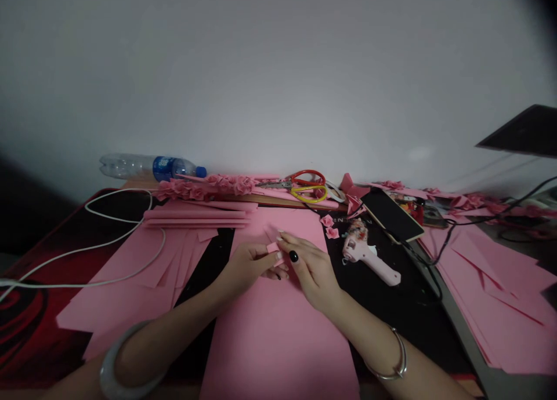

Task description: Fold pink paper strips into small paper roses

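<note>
Both my hands meet over a large pink paper sheet (278,336) in the middle of the desk. My left hand (250,265) and my right hand (310,268) pinch a small folded pink paper piece (274,248) between their fingertips. The fingers of both hands are closed on it. A grey bangle is on my left wrist and a thin silver bracelet on my right.
A pink glue gun (369,254) lies right of my hands, beside a phone (391,214) and black cables. Scissors (304,185), pink paper roses (204,186) and a plastic bottle (148,167) line the wall. Pink strips (195,217) and a white cable (87,252) lie left.
</note>
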A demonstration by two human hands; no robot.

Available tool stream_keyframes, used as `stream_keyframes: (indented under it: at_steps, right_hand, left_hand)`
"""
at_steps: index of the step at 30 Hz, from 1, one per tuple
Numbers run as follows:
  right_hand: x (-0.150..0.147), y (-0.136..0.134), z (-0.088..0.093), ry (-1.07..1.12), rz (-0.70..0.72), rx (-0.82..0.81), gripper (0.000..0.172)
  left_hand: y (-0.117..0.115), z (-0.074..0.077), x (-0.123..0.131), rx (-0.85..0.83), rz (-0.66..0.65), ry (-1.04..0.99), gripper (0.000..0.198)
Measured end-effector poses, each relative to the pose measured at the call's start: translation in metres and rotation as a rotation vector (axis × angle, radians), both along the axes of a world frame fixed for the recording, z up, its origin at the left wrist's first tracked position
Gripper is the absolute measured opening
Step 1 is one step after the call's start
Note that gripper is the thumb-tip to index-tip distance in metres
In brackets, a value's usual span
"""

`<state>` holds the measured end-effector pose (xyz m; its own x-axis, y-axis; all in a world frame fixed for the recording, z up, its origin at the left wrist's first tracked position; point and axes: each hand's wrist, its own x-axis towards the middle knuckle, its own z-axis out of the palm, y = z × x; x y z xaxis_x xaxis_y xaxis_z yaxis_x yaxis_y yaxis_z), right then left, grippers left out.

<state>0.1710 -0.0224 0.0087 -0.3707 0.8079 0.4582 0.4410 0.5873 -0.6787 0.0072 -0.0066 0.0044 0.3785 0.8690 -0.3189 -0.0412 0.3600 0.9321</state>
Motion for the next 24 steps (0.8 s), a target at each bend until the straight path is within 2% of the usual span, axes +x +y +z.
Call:
stream_keyframes:
  at_steps: [7, 12, 15, 17, 21, 24]
  right_hand:
    - [0.002, 0.003, 0.002, -0.052, 0.037, 0.041, 0.034]
    - [0.003, 0.005, 0.004, 0.042, -0.017, -0.093, 0.028]
    - [0.004, 0.008, 0.002, 0.025, -0.063, -0.189, 0.015]
    - [0.006, 0.011, 0.001, -0.041, -0.007, -0.242, 0.015]
    - [0.009, 0.015, 0.001, -0.078, 0.177, -0.386, 0.032]
    - [0.01, 0.015, 0.001, -0.041, 0.219, -0.461, 0.035]
  left_hand:
    - [0.0, -0.002, 0.0, 0.017, 0.011, 0.019, 0.019]
    - [-0.001, -0.001, -0.001, 0.135, -0.042, 0.087, 0.022]
    - [-0.003, -0.001, -0.001, 0.187, -0.111, 0.093, 0.022]
    - [-0.004, -0.002, -0.001, 0.194, -0.167, 0.071, 0.022]
    - [-0.006, -0.005, 0.001, 0.18, -0.243, 0.057, 0.021]
    - [-0.006, -0.006, 0.002, 0.172, -0.282, 0.038, 0.021]
